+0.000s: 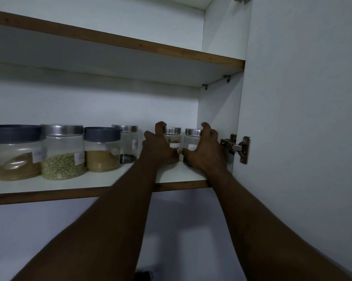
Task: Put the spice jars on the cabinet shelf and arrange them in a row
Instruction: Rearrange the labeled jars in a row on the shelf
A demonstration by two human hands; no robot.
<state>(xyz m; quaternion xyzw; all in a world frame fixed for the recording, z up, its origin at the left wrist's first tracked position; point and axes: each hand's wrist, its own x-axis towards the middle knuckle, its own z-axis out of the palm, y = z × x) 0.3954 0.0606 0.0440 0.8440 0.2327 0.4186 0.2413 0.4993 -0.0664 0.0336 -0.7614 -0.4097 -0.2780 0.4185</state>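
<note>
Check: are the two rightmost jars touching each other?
Apart. The head view shows a strip of back wall between the left jar and the right jar, at lids and upper glass.

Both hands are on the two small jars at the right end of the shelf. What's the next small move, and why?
Probably slide both jars a little left together. The left hand grips one small jar, the right hand the end jar, and a gap separates them from the dark-spice jar.
</note>
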